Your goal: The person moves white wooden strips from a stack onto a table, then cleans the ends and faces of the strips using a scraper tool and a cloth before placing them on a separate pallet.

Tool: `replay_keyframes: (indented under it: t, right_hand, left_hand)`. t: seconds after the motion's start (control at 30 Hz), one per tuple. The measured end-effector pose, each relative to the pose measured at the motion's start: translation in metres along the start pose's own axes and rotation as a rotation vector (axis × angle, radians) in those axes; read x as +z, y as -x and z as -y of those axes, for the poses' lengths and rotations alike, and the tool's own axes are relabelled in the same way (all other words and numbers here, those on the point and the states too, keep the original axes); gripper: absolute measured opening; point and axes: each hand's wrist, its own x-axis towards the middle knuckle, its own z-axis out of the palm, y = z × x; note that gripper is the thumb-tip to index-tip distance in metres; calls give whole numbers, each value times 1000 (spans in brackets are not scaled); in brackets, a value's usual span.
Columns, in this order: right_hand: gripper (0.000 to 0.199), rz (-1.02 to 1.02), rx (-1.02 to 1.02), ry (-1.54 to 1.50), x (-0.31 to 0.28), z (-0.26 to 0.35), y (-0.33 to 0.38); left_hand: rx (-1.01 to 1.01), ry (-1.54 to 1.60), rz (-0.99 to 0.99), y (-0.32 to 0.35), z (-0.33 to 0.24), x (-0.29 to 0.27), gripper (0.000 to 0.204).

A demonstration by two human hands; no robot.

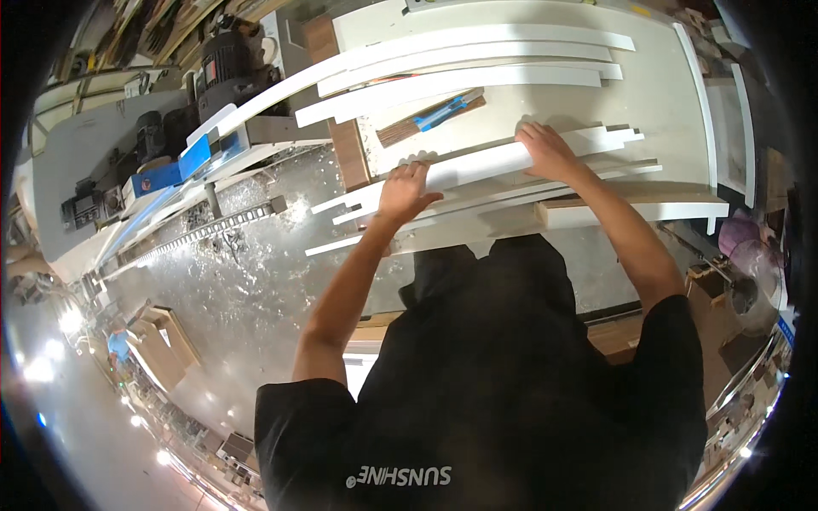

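Observation:
Both my hands are on a small bundle of long white strips (477, 168) lying side by side across the light worktable (511, 113). My left hand (404, 194) wraps over the bundle's left part, its fingers curled over the far edge and its thumb pointing right. Further right, my right hand (547, 153) is closed over the same strips, fingertips at their far edge. The ends of the strips are staggered. Nearer my body, a thinner white strip (588, 175) runs roughly parallel to them. The undersides of both hands are hidden.
Beyond the bundle lie several more long white strips (477, 75) and a brown block with a blue-handled tool (445, 112). A thick white-faced board (630, 213) sits at the near right. Machinery with a dark motor (223, 61) stands left, above a debris-strewn floor (247, 281).

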Motion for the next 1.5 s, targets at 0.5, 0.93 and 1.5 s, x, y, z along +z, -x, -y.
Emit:
replay_keyframes:
  t: [0.5, 0.93, 1.5]
  right_hand:
    - [40, -491, 194, -343, -55, 52, 57]
    - [21, -742, 454, -646, -39, 154, 169]
    - [30, -672, 665, -985, -11, 183, 207]
  left_hand:
    - [-19, -207, 10, -11, -68, 47, 133]
    - [31, -173, 6, -72, -127, 71, 127]
    - [-33, -131, 95, -115, -158, 53, 115]
